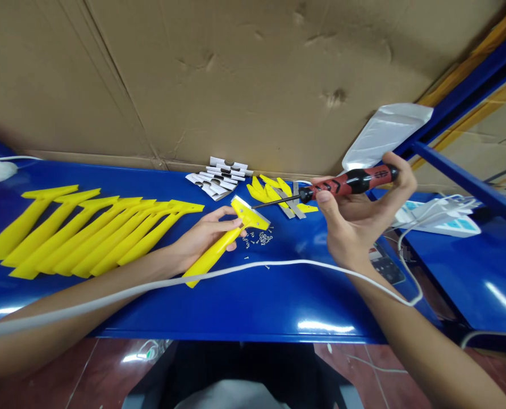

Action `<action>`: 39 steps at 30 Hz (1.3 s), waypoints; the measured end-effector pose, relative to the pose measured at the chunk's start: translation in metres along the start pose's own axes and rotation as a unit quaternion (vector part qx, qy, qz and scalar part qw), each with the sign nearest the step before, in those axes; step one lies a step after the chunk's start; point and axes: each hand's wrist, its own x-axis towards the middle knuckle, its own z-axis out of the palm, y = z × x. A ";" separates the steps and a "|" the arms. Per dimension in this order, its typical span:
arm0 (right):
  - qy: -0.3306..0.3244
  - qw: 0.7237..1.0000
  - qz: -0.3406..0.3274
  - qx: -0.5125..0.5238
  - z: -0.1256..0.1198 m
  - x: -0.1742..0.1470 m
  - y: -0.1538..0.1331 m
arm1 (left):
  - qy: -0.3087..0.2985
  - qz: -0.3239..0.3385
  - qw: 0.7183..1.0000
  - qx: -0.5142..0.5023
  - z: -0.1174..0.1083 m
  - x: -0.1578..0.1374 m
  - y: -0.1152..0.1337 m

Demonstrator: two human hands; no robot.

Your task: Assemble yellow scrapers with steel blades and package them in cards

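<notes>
Yellow, smooth scraper (216, 250) is clamped in left hand (210, 230); right hand (354, 224) (finger curled at the butt) grips red-black screwdriver (350, 183); screws (262, 238) beside left fingers (232, 246).

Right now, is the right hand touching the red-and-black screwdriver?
Touching. The head view shows it plainly: the right hand has its thumb against the front of the red-and-black screwdriver, with a finger at the handle's butt end.

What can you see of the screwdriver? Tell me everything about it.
The screwdriver has a thick red and black handle with black chevron marks, seemingly plastic or rubber, and a slim dark shaft that looks metallic. Held in the right hand, it slants down leftward, its tip apparently touching the metal plate on the yellow scraper.
</notes>
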 end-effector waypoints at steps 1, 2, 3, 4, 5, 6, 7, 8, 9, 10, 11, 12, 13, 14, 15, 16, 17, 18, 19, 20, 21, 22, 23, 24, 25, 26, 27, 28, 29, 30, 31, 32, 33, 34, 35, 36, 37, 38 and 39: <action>0.001 1.000 -0.003 -0.002 0.001 -0.001 -0.001 | 0.001 0.001 1.000 0.000 0.000 0.000 0.000; 0.004 1.000 -0.010 -0.003 0.001 -0.002 -0.002 | 0.002 0.000 1.000 -0.001 0.000 0.000 -0.001; 0.004 1.000 -0.018 0.000 0.002 -0.003 -0.003 | 0.000 -0.001 1.000 -0.003 0.000 0.000 -0.001; 0.000 1.000 -0.024 0.006 0.002 -0.004 -0.003 | -0.003 -0.003 1.000 -0.005 0.000 0.000 -0.001; -0.005 1.000 -0.029 0.011 0.002 -0.005 -0.002 | -0.007 -0.004 1.000 -0.007 0.000 0.000 -0.001; -0.009 0.999 -0.031 0.011 0.002 -0.006 -0.002 | -0.010 -0.005 1.000 -0.008 0.000 -0.001 -0.001; -0.008 0.999 -0.031 0.005 0.002 -0.007 -0.002 | -0.014 -0.006 1.000 -0.007 0.000 -0.001 -0.001; -0.004 0.999 -0.032 -0.011 0.002 -0.007 -0.001 | -0.015 -0.006 1.000 -0.006 0.000 -0.001 -0.001; 0.001 0.999 -0.034 -0.032 0.002 -0.008 -0.001 | -0.016 -0.006 1.000 -0.004 0.000 -0.001 -0.001; 0.007 0.998 -0.039 -0.054 0.001 -0.008 -0.002 | -0.015 -0.007 1.000 -0.001 0.000 -0.001 -0.001; 0.010 0.996 -0.046 -0.070 0.001 -0.008 -0.002 | -0.015 -0.008 1.000 0.001 0.000 -0.001 -0.001; 0.011 0.995 -0.053 -0.079 0.000 -0.008 -0.002 | -0.013 -0.008 1.000 0.003 -0.001 -0.001 -0.001; 0.009 0.995 -0.058 -0.084 -0.001 -0.008 -0.002 | -0.012 -0.008 1.000 0.005 -0.001 -0.001 -0.001; 0.006 0.994 -0.062 -0.087 -0.002 -0.007 -0.003 | -0.012 -0.009 1.000 0.006 -0.001 0.000 -0.001; 0.002 0.994 -0.064 -0.091 -0.003 -0.007 -0.003 | -0.011 -0.009 1.000 0.007 -0.002 0.000 -0.002; -0.001 0.993 -0.066 -0.098 -0.003 -0.007 -0.002 | -0.011 -0.009 1.000 0.008 -0.002 0.000 -0.002; -0.003 0.992 -0.069 -0.106 -0.003 -0.007 -0.002 | -0.011 -0.009 1.000 0.010 -0.002 0.000 -0.003; -0.002 0.991 -0.071 -0.113 -0.003 -0.008 0.000 | -0.010 -0.008 1.000 0.011 -0.002 0.000 -0.003; 0.001 0.991 -0.073 -0.113 -0.003 -0.009 0.001 | -0.009 -0.007 1.000 0.011 -0.002 0.000 -0.003; 0.005 0.992 -0.074 -0.104 -0.003 -0.009 0.003 | -0.007 -0.006 1.000 0.011 -0.002 0.000 -0.003; 0.007 0.993 -0.074 -0.088 -0.002 -0.010 0.004 | -0.006 -0.005 1.000 0.012 -0.002 0.000 -0.004; 0.007 0.995 -0.075 -0.070 -0.002 -0.011 0.006 | -0.005 -0.006 1.000 0.013 -0.002 0.000 -0.003; 0.005 0.995 -0.079 -0.054 -0.002 -0.012 0.006 | -0.003 -0.007 1.000 0.014 -0.001 0.000 -0.003; 0.003 0.995 -0.088 -0.043 -0.001 -0.012 0.006 | -0.002 -0.008 1.000 0.015 -0.001 0.000 -0.003; -0.001 0.994 -0.100 -0.038 -0.001 -0.013 0.005 | -0.001 -0.008 1.000 0.014 0.000 0.000 -0.002; -0.004 0.993 -0.115 -0.038 -0.001 -0.013 0.004 | 0.000 -0.008 1.000 0.012 0.000 -0.001 -0.002; -0.008 0.991 -0.125 -0.040 -0.001 -0.013 0.002 | 0.001 -0.007 1.000 0.008 0.001 -0.001 -0.001; -0.012 0.990 -0.132 -0.037 -0.001 -0.012 0.000 | 0.000 -0.006 1.000 0.005 0.001 -0.001 -0.001; -0.021 0.990 -0.135 -0.029 0.000 -0.011 -0.002 | -0.002 -0.005 1.000 0.002 0.001 -0.001 -0.001; -0.034 0.990 -0.137 -0.019 0.000 -0.010 -0.004 | -0.005 -0.005 1.000 -0.001 0.001 0.000 -0.001; -0.050 0.989 -0.138 -0.009 0.001 -0.009 -0.006 | -0.006 -0.004 1.000 -0.004 0.001 0.000 -0.001; -0.065 0.988 -0.142 0.000 0.001 -0.007 -0.008 | -0.007 -0.003 1.000 -0.007 0.000 0.001 -0.001; -0.079 0.986 -0.149 0.003 0.001 -0.003 -0.009 | -0.007 -0.002 1.000 -0.011 -0.001 0.002 -0.002; -0.096 0.983 -0.155 -0.003 0.001 0.001 -0.011 | -0.006 -0.002 1.000 -0.015 -0.002 0.003 -0.003; -0.114 0.981 -0.159 -0.018 0.001 0.006 -0.013 | -0.005 -0.001 1.000 -0.020 -0.003 0.003 -0.003; -0.133 0.977 -0.161 -0.039 0.000 0.013 -0.016 | -0.005 0.000 1.000 -0.025 -0.003 0.004 -0.004; -0.159 0.972 -0.164 -0.063 0.000 0.020 -0.020 | -0.006 0.001 1.000 -0.030 -0.004 0.005 -0.004; -0.185 0.964 -0.169 -0.085 0.000 0.028 -0.025 | -0.009 0.002 0.999 -0.035 -0.005 0.006 -0.005; -0.213 0.955 -0.179 -0.100 0.001 0.037 -0.031 | -0.010 0.002 0.999 -0.041 -0.007 0.007 -0.006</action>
